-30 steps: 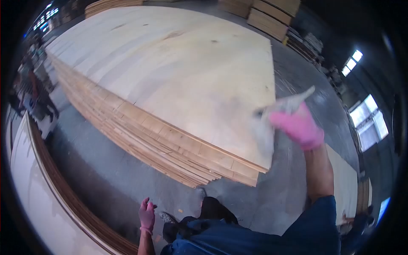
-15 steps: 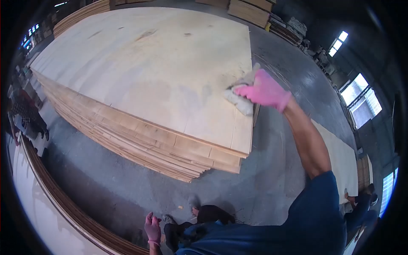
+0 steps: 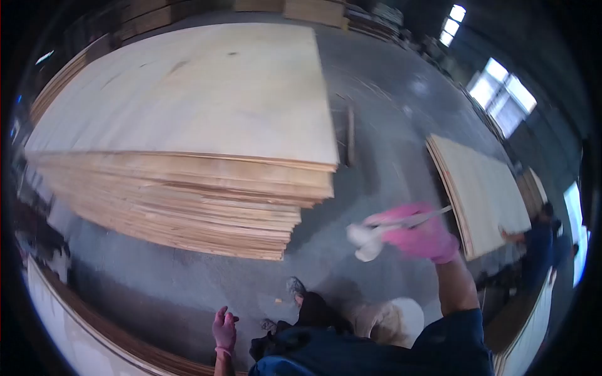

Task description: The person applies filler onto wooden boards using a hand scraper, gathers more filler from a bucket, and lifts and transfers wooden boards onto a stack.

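My right hand (image 3: 417, 235), in a pink glove, is closed around a pale scraper (image 3: 367, 241). Motion blurs both, so the scraper's exact shape is unclear; a thin pale part sticks out on the hand's far side. They are above the floor, to the right of a large stack of plywood sheets (image 3: 251, 116) and apart from it. Low in the view, my left hand (image 3: 224, 329) wears a pink glove too. Its fingers are loosely apart with nothing visible in them. Near my body on the right stands a round whitish container (image 3: 407, 316), partly hidden by my sleeve.
Another sheet stack (image 3: 483, 191) lies to the right, with a person (image 3: 539, 244) reaching onto it. A stack with a white top (image 3: 81, 335) runs along the lower left. Grey concrete floor (image 3: 370, 169) lies between the stacks.
My right hand has come off the plywood's right corner and swung down toward my body with the scraper. The view has turned right, bringing the whitish container into sight. My left hand has barely moved.
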Tool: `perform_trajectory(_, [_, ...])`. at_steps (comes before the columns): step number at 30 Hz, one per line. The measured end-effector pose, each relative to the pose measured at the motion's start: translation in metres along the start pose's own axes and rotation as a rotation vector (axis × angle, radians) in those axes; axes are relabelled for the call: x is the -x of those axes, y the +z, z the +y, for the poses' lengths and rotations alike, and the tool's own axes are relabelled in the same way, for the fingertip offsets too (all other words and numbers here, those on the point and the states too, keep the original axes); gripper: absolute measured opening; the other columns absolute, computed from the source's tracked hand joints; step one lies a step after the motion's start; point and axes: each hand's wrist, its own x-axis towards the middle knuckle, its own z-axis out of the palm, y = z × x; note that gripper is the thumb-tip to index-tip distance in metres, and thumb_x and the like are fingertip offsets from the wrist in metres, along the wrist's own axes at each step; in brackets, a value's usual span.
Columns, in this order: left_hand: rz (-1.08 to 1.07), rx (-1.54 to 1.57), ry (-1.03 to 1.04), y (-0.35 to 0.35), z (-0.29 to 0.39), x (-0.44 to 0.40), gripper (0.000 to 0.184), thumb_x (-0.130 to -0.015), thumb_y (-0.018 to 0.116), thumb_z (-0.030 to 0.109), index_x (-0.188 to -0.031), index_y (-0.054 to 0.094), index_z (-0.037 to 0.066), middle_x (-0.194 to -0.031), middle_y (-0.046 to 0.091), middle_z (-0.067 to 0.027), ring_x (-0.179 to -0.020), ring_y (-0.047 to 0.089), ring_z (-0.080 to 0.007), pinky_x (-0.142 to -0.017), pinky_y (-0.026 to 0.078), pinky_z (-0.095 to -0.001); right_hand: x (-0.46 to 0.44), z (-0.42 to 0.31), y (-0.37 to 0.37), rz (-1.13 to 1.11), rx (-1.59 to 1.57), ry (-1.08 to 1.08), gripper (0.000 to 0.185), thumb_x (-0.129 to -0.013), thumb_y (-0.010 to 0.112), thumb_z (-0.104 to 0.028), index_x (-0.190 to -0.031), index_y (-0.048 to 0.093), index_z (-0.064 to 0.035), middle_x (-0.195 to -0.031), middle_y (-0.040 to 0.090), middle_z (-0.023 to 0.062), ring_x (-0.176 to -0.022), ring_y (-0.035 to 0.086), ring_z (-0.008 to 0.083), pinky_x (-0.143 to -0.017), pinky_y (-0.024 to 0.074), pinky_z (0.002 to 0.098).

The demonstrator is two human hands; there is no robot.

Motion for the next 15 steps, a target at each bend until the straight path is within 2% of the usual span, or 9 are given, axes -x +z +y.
perform_trajectory(1, [-0.047, -0.009, -0.019, -0.002, 0.002, -0.004, 0.036, -0.101, 0.05, 0.015, -0.131, 0.052, -0.004, -0.082, 0.062, -0.0049, -0.072, 0.057, -0.011, -0.067, 0.046, -0.024, 0.035, 0.005, -0.013, 0.166, -0.151, 0.166, 0.023, -0.085, 0.07, -0.01, -0.105, 0.073, 0.0012, -0.087, 0.073, 0.0093, -0.074, 0.068, 0.0168, -0.069, 0.0543, 0.0319])
perform_trajectory(3, [-0.159, -0.118, 0.013, -0.001, 0.004, -0.016, 0.036, -0.101, 0.05, 0.016, -0.132, 0.052, -0.003, -0.083, 0.063, -0.0046, -0.074, 0.058, -0.0113, -0.069, 0.046, -0.0247, 0.103, 0.012, -0.041, 0.48, -0.077, 0.213, 0.023, -0.088, 0.066, -0.007, -0.107, 0.071, 0.0034, -0.096, 0.071, 0.0082, -0.084, 0.066, 0.0155, -0.076, 0.053, 0.0316])
perform_trajectory(5, [-0.291, -0.219, 0.018, 0.003, 0.009, -0.02, 0.037, -0.101, 0.05, 0.018, -0.132, 0.052, -0.003, -0.083, 0.063, -0.0044, -0.077, 0.058, -0.0115, -0.072, 0.046, -0.0255, 0.177, 0.021, -0.055, 0.86, -0.069, 0.251, 0.029, -0.087, 0.067, -0.011, -0.112, 0.071, 0.0027, -0.086, 0.07, 0.0026, -0.072, 0.06, 0.0081, -0.064, 0.0487, 0.0246])
perform_trajectory(8, [-0.417, -0.341, 0.049, 0.032, 0.021, -0.035, 0.039, -0.102, 0.05, 0.023, -0.133, 0.052, 0.0, -0.085, 0.065, -0.0045, -0.08, 0.059, -0.0125, -0.074, 0.046, -0.0276, 0.248, 0.028, -0.042, 1.169, -0.118, 0.207, 0.03, -0.091, 0.067, -0.017, -0.113, 0.069, 0.0029, -0.089, 0.067, -0.0004, -0.077, 0.058, 0.0075, -0.067, 0.0468, 0.0252])
perform_trajectory(11, [-0.534, -0.402, 0.104, 0.058, 0.038, -0.039, 0.038, -0.101, 0.051, 0.023, -0.132, 0.052, 0.001, -0.085, 0.066, -0.0054, -0.079, 0.059, -0.0128, -0.075, 0.047, -0.028, 0.35, 0.102, -0.015, 1.158, -0.098, 0.431, 0.032, -0.094, 0.067, -0.022, -0.114, 0.069, 0.002, -0.097, 0.069, 0.0017, -0.086, 0.06, 0.009, -0.076, 0.0477, 0.027])
perform_trajectory(13, [-0.612, -0.487, 0.221, 0.073, 0.05, -0.044, 0.037, -0.101, 0.052, 0.022, -0.132, 0.052, 0.001, -0.085, 0.065, -0.0058, -0.079, 0.059, -0.0127, -0.074, 0.047, -0.0278, 0.363, 0.135, 0.035, 1.25, -0.092, 0.727, 0.034, -0.095, 0.065, -0.025, -0.117, 0.068, -0.0004, -0.097, 0.071, 0.0041, -0.087, 0.062, 0.0121, -0.082, 0.0487, 0.0291])
perform_trajectory(15, [-0.661, -0.535, 0.325, 0.076, 0.048, -0.05, 0.036, -0.101, 0.052, 0.02, -0.131, 0.052, 0.001, -0.085, 0.064, -0.0063, -0.079, 0.059, -0.0127, -0.074, 0.048, -0.0278, 0.423, 0.241, 0.085, 1.101, -0.091, 0.958, 0.04, -0.095, 0.063, -0.027, -0.127, 0.063, -0.0035, -0.113, 0.07, 0.0107, -0.099, 0.063, 0.0168, -0.091, 0.0481, 0.0335])
